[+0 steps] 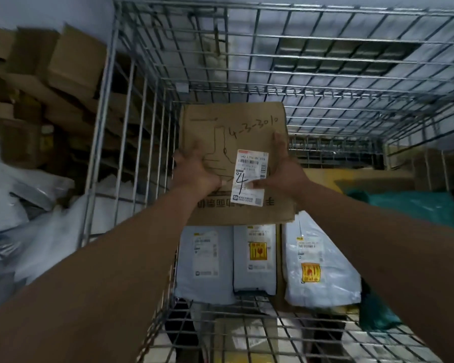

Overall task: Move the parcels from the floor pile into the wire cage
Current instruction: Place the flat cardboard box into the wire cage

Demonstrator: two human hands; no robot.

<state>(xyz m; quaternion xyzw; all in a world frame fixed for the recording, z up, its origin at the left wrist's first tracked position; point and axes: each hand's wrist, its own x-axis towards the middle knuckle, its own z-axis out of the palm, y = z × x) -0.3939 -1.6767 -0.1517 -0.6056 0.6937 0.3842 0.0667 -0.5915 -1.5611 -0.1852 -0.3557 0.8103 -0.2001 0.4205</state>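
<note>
I hold a flat brown cardboard parcel (247, 127) with handwritten numbers and a white shipping label inside the wire cage (110, 100). My left hand (194, 171) grips its left side and my right hand (283, 169) grips its right side, thumb on the label. The parcel hangs above several grey plastic mailer bags (205, 263) lying in the cage. A teal bag (417, 208) and a yellowish box (357, 176) lie further right in the cage.
Outside the cage on the left, brown cartons (71, 64) are stacked against the wall, with white and grey plastic parcels (19, 218) piled on the floor below. The cage's front wire rim (247, 331) crosses below my forearms.
</note>
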